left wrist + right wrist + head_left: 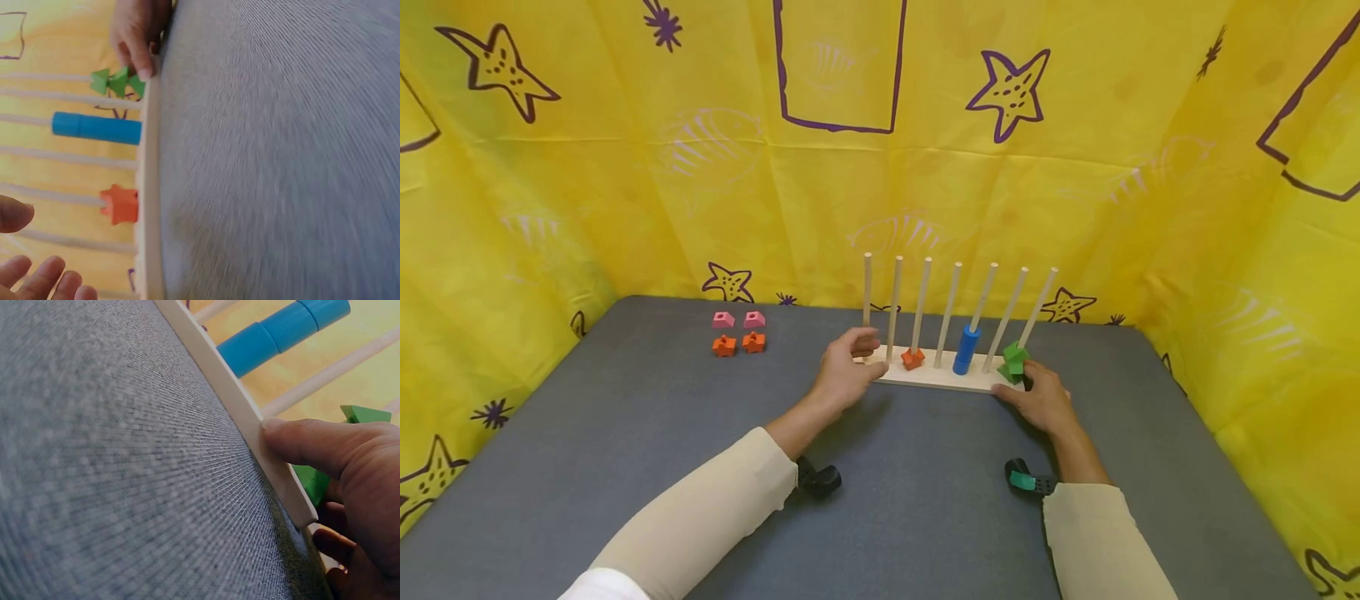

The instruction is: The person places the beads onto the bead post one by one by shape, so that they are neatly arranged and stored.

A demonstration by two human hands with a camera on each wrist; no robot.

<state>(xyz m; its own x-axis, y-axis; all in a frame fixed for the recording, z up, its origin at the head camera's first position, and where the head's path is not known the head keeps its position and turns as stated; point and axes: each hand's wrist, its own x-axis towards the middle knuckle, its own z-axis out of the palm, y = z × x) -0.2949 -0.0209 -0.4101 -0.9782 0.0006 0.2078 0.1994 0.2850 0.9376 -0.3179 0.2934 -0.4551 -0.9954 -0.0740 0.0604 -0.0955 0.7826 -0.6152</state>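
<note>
A wooden peg board [936, 379] with several upright rods stands at the back of the table. My right hand [1043, 400] grips its right end, the thumb [300, 440] on the front edge and the fingers curled behind. Beside that hand, green angular blocks [1015, 357] sit stacked on the end rod. A stack of blue cylinders [967, 350] and an orange star block [913, 359] are on other rods. At the board's left end is my left hand [842, 371], its fingers [47, 278] and thumb spread apart with nothing held between them.
Two pink blocks [723, 319] lie on the grey table [910, 500] at the back left, with two orange star blocks [724, 346] in front of them. A yellow patterned cloth [925, 183] hangs behind the board and along both sides.
</note>
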